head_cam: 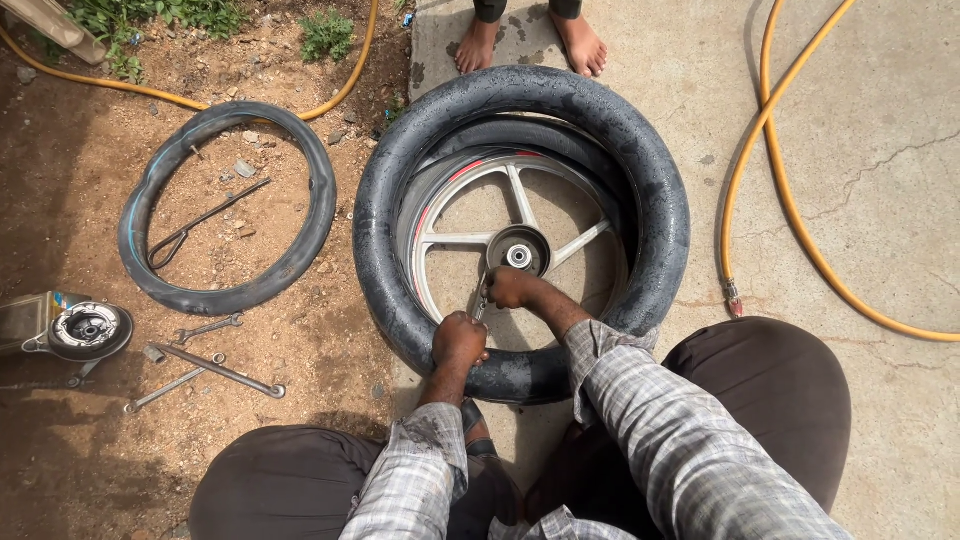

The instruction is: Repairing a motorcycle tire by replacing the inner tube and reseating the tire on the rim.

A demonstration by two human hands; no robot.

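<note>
your left hand is closed in a fist on the near edge of the tyre, pressing it down, and your right hand is closed around a thin metal tool just inside the wheel rim, close to the hub; what the tool's tip touches is hidden behind your fingers. the tyre lies flat on the concrete in front of your knees, loose around the spoked wheel, with a band of tube showing inside it at the far side. the tyre looks wet, so your left grip could slide and let the edge snap back onto your right knuckles. if the tool slips off the rim it could jab your left hand, which sits just beside it, or gouge the rim. levering blind near the tube could pinch it. a person's 2 bare feet stand touching distance from the far edge, so a jumping tyre or flying tool could reach them. the spanners lie well apart on the dirt at your left.
</note>
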